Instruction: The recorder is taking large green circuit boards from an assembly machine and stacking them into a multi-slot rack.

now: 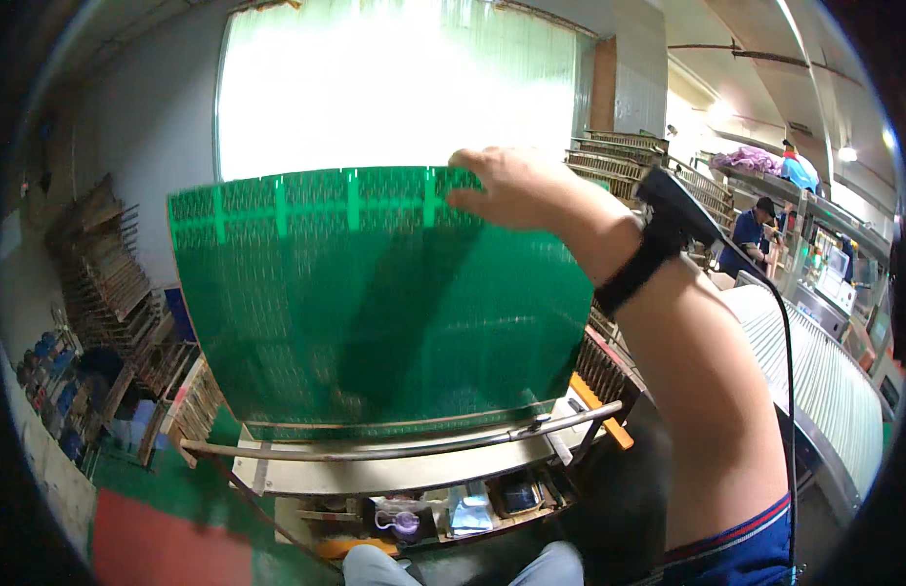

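While the right hand (506,186) pinches the green panel (375,303) at its top right corner, upright over the metal cart (404,454), that thin sheet could bow or slip. Left hand unseen.

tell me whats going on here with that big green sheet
A person is holding up a large green circuit board panel against the bright window, the right hand gripping its top right corner. The panel's lower edge sits at a metal-railed cart. A black device is strapped to the right wrist, with a cable running down. The left hand is out of sight. Wooden racks stand to the left, and other workers are at machines far right.
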### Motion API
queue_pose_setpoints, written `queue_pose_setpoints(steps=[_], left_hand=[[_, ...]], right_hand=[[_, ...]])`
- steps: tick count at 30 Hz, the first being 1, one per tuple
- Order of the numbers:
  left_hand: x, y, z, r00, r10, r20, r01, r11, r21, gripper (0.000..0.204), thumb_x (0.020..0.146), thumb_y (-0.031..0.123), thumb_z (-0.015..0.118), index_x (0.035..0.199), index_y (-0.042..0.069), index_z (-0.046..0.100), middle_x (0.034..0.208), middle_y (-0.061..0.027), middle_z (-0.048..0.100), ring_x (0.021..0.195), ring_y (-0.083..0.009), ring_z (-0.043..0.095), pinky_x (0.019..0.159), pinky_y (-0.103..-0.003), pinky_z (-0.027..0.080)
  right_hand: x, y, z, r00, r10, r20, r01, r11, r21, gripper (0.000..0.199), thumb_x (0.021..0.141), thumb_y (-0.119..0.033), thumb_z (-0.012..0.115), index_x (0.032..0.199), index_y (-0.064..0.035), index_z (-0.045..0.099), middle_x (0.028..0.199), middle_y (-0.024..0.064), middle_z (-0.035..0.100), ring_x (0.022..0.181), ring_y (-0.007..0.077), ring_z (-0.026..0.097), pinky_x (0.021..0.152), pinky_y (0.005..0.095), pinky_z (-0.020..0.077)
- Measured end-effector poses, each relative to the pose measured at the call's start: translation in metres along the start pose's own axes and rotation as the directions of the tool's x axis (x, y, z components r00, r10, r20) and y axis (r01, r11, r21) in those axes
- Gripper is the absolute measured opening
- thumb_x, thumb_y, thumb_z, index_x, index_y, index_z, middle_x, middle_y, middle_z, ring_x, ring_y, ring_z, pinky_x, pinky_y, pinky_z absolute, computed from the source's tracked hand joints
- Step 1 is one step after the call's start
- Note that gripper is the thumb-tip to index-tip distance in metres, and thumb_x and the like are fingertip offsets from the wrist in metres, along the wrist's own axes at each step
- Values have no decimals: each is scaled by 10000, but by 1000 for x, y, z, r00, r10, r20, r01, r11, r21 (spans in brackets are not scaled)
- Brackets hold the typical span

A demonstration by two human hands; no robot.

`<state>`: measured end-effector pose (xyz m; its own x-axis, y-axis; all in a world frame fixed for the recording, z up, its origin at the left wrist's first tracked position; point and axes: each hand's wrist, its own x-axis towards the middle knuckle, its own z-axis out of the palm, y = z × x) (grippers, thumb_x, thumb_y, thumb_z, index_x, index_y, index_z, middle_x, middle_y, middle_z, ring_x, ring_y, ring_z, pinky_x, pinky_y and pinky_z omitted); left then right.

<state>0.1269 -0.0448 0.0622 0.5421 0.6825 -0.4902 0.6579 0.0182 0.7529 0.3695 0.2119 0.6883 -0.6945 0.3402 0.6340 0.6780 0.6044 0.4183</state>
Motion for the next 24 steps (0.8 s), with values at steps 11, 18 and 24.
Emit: queue_pose_setpoints(steps=[11,18,24], left_hand=[[-5,-3,-2,998,-46,47,48,998,-47,417,987,407,518,923,36,698,732,-78,666,630,-168,611,583,-349,503],[-1,-6,-7,990,-91,108,99,992,-74,426,986,422,518,926,40,697,726,-65,657,619,-156,595,574,-341,493],[5,-4,-11,965,-169,202,188,979,-75,434,985,435,518,928,42,696,720,-55,650,609,-145,582,566,-334,484]], right_hand=[[-83,59,-35,992,123,-14,-121,988,100,503,907,-362,634,1273,-21,579,1297,219,576,1204,375,548,1029,425,445],[-352,216,-153,710,683,-173,-694,635,-339,521,879,-238,676,1330,-22,530,1329,237,549,1268,372,502,1070,408,400],[-729,255,-326,-75,747,-661,-904,-330,-271,670,842,-384,601,1427,-106,429,1360,241,543,1278,397,506,1061,463,401]])
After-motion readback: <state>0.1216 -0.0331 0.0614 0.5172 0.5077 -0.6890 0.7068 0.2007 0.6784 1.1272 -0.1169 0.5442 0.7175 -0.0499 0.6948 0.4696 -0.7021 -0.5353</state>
